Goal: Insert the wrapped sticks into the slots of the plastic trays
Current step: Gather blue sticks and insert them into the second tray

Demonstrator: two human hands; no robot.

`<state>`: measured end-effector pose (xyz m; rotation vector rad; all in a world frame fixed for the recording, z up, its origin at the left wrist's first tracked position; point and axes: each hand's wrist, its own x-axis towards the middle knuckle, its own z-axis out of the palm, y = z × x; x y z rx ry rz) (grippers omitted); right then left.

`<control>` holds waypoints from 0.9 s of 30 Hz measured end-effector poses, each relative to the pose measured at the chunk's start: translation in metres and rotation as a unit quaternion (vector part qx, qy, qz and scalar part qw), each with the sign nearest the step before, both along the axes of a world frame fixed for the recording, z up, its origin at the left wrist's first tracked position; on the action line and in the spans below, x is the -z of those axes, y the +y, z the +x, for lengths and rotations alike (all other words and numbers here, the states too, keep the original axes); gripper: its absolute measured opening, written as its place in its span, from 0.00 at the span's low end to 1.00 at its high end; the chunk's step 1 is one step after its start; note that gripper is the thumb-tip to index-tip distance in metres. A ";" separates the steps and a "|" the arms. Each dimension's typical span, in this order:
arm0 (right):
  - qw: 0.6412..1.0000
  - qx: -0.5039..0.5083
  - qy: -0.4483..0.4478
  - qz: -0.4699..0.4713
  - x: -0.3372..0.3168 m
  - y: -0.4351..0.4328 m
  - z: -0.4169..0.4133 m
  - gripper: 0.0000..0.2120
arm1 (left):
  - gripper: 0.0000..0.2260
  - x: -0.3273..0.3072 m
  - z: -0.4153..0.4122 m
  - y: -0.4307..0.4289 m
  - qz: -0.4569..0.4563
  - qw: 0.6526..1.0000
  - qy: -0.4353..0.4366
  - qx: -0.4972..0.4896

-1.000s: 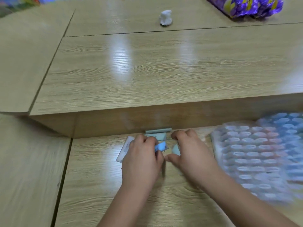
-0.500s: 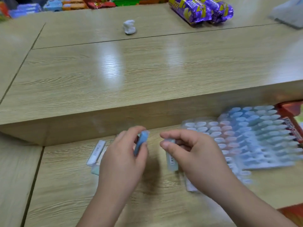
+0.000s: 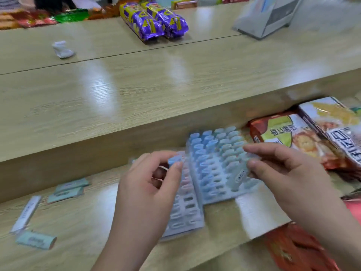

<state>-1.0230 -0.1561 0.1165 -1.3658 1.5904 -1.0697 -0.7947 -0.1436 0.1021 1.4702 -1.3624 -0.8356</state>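
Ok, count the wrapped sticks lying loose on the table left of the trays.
4: white stick and teal stick near the left edge; two touching teal sticks farther back. Others may be hidden.

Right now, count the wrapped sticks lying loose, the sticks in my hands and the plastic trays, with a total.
Loose wrapped sticks: 4
Held sticks: 2, blue stick in the left hand, pale stick in the right hand
Plastic trays: 2
Total: 8
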 end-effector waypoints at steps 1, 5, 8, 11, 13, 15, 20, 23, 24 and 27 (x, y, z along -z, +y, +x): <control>1.000 0.008 0.018 -0.004 0.004 -0.001 -0.012 0.13 | 0.05 0.000 -0.011 -0.003 0.002 1.000 0.003 0.006; 0.999 0.003 0.030 -0.015 0.020 -0.009 -0.038 0.14 | 0.06 0.005 -0.044 -0.016 0.015 1.000 0.010 0.005; 0.999 -0.025 0.009 -0.026 0.028 -0.014 -0.041 0.14 | 0.05 0.010 -0.061 -0.029 0.029 0.999 -0.016 -0.008; 0.996 -0.071 0.025 -0.056 0.036 -0.014 -0.041 0.17 | 0.05 0.018 -0.070 -0.042 0.041 0.997 -0.057 -0.022; 0.992 -0.094 0.045 -0.071 0.042 -0.016 -0.044 0.16 | 0.04 0.025 -0.073 -0.050 0.048 0.996 -0.075 -0.031; 0.989 -0.102 0.075 -0.079 0.047 -0.018 -0.047 0.14 | 0.06 0.031 -0.075 -0.056 0.049 0.992 -0.114 -0.031; 0.971 -0.128 0.165 -0.117 0.059 -0.024 -0.049 0.11 | 0.07 0.042 -0.076 -0.063 0.021 0.977 -0.213 -0.022; 0.963 -0.138 0.197 -0.121 0.065 -0.028 -0.049 0.10 | 0.06 0.045 -0.076 -0.066 0.022 0.972 -0.235 -0.017; 0.959 -0.140 0.210 -0.130 0.066 -0.028 -0.048 0.09 | 0.06 0.045 -0.076 -0.067 0.022 0.971 -0.239 -0.013; 0.946 -0.140 0.243 -0.161 0.068 -0.030 -0.047 0.07 | 0.07 0.047 -0.075 -0.070 0.021 0.970 -0.242 -0.004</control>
